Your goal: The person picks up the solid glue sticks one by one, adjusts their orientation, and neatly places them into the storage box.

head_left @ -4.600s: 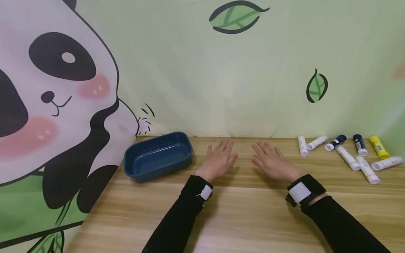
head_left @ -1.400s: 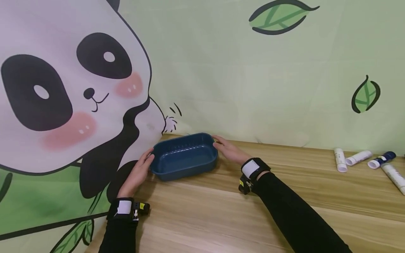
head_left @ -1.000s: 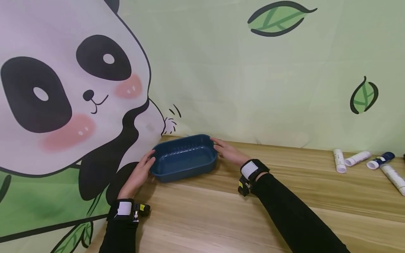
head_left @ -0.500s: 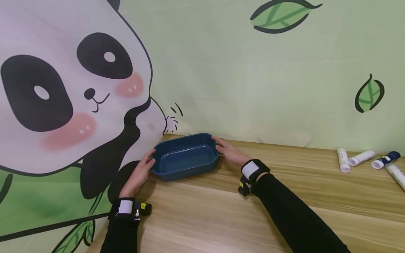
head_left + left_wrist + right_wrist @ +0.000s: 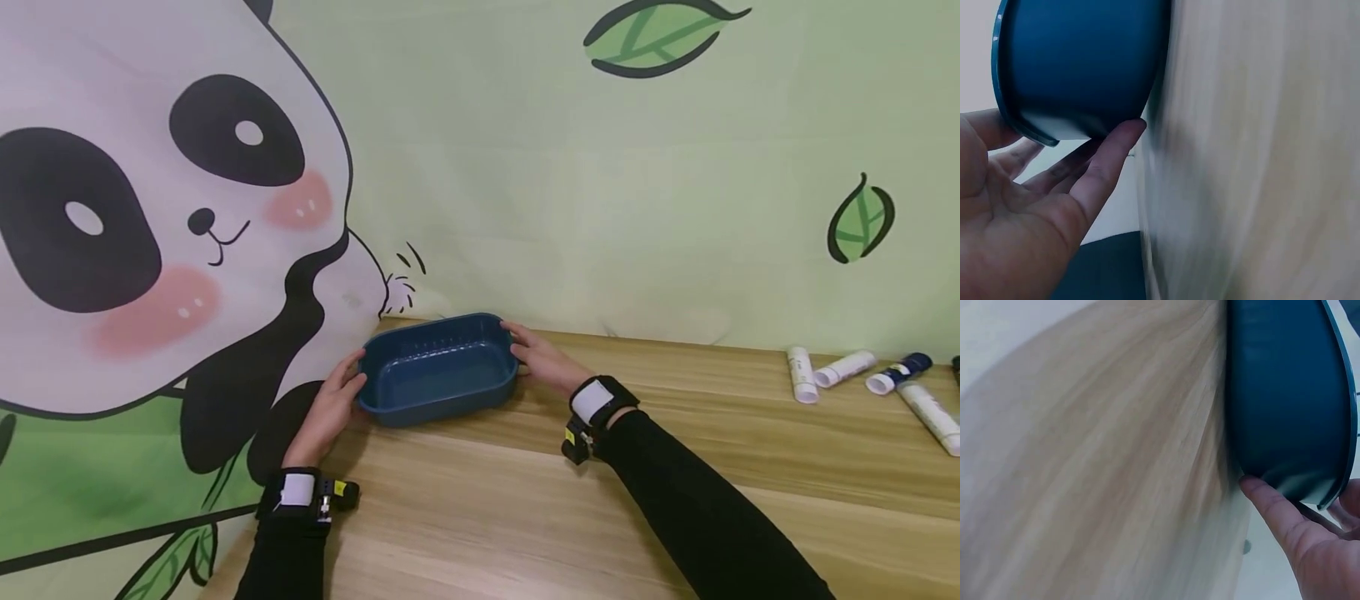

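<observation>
A dark blue rectangular plastic basin (image 5: 438, 375) with rounded corners sits on the wooden table at the back, nothing inside it. My left hand (image 5: 327, 408) holds its left end; in the left wrist view, the fingers (image 5: 1107, 159) reach against the lower end wall, close over the table, while another digit lies at the rim. The right hand (image 5: 551, 360) holds the opposite end. In the right wrist view one fingertip (image 5: 1254, 484) touches the basin's lower edge and the others reach round beside the rim, partly hidden.
Several capped tubes like glue sticks lie at the right back: white ones (image 5: 802, 375) and a navy one (image 5: 898, 372). The wooden table (image 5: 465, 517) meets a green backdrop (image 5: 562, 208) printed with a panda and leaves. Each wrist wears a strapped camera (image 5: 576, 442).
Both hands, flat on the table 4.6 seconds ago, have moved to the basin's two ends. The head view has turned left. Over the last second hands and basin stay nearly still.
</observation>
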Action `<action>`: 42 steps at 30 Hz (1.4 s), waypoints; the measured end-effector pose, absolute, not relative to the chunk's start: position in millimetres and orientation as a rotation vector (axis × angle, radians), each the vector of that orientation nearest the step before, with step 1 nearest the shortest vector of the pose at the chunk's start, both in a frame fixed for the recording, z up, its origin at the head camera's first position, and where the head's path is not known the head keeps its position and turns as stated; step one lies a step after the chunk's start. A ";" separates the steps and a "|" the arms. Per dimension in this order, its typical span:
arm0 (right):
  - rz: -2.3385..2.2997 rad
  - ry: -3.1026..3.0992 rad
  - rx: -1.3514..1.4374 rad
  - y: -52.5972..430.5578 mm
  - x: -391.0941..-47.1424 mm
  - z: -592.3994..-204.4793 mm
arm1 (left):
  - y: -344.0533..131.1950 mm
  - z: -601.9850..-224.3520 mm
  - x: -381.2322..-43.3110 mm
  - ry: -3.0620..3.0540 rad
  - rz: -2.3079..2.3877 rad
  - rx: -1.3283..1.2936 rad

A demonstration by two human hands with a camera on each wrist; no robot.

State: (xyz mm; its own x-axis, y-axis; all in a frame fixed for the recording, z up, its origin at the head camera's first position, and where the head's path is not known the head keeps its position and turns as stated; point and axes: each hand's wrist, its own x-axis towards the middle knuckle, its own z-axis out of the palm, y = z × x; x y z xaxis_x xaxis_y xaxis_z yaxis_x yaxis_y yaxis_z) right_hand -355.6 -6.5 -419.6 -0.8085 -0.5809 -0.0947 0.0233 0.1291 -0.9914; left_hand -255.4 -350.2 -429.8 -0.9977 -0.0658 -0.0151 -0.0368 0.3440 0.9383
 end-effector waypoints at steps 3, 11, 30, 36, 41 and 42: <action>-1.738 1.937 -0.549 0.1 -353.6 -417.4 | -345.6 -428.8 -256.3 -2.554 -1.760 0.086; -1.751 1.941 -0.558 27.7 -343.6 -414.5 | -327.1 -425.7 -260.4 -2.532 -1.850 0.012; -1.803 1.999 -0.592 107.2 -319.8 -412.9 | -270.8 -420.7 -274.3 -2.584 -1.804 -0.154; -1.785 2.050 -0.578 128.6 -312.3 -406.2 | -252.7 -416.6 -275.8 -2.570 -1.848 -0.188; -1.779 2.082 -0.559 147.3 -306.3 -405.2 | -236.5 -417.8 -278.3 -2.583 -1.861 -0.201; -1.777 2.088 -0.559 151.5 -304.9 -405.7 | -233.3 -418.7 -278.6 -2.587 -1.866 -0.208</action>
